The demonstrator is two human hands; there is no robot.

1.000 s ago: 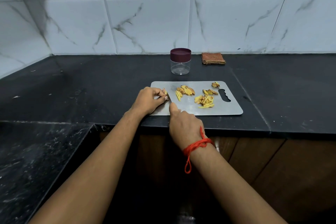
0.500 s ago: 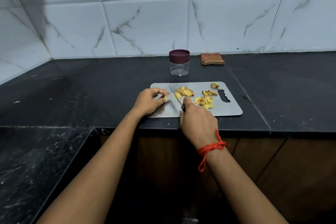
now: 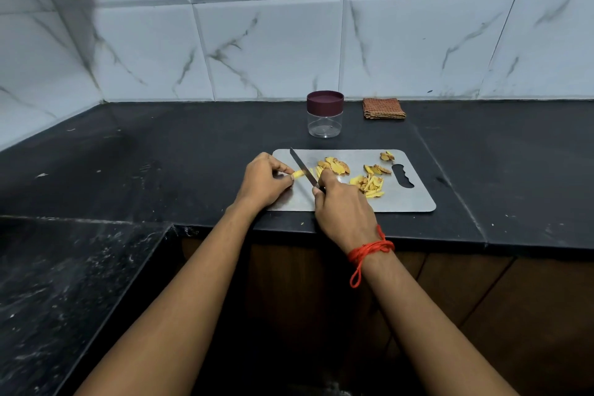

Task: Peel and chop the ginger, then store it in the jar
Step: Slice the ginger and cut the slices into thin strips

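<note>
Ginger chopping on steel cutting board (image 3: 408, 199), black table (image 3: 193, 145).
Left hand (image 3: 262, 182) pinches ginger piece (image 3: 299, 174) at board's left end. Right hand (image 3: 344, 206) grips knife (image 3: 303, 169), blade just beside piece. Cut ginger slices (image 3: 334, 166) mid-board. Jar (image 3: 325, 114) behind board, lid on.

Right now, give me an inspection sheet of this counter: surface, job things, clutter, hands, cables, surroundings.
Surface: black stone counter, with a steel cutting board near its front edge.
Job's things: ginger piece on the board; slices and cut strips piled to its right; knife blade over the board beside the ginger piece; jar behind the board, lid on, looks empty.
Clutter: folded cloth by the wall; scraps at the board's far right corner.
Grippers: left hand pinches the ginger piece; right hand grips the knife.
Cables: nothing seen.
Surroundings: marbled wall tiles; wooden cabinet fronts below.
</note>
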